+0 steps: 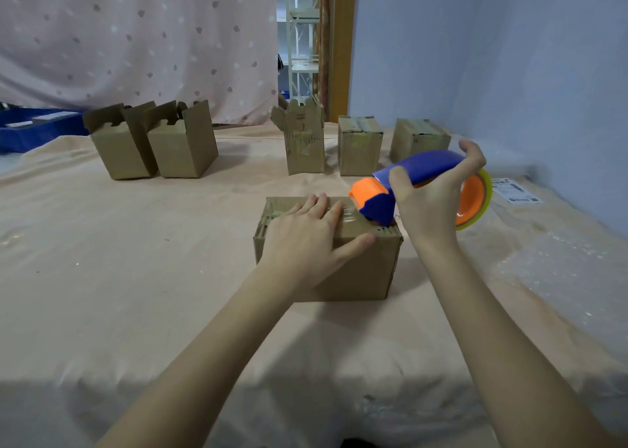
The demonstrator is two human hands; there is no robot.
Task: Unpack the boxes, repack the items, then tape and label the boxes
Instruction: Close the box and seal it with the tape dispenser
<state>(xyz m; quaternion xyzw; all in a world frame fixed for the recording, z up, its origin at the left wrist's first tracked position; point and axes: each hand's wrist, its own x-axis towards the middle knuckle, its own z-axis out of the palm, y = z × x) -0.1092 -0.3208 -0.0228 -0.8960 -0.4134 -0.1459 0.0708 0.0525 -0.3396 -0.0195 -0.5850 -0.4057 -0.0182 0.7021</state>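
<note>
A closed cardboard box lies in the middle of the table. My left hand presses flat on its top, fingers straight and spread. My right hand grips the blue handle of a blue and orange tape dispenser. The dispenser's front end rests on the box's top right edge. Its roll of clear tape sticks out to the right behind my hand. A shiny strip of tape shows on the box top beside my left fingers.
Two open boxes stand at the back left, one open box at the back middle, two closed boxes to its right. A label sheet lies at the right, bubble wrap nearer. A blue bin sits far left.
</note>
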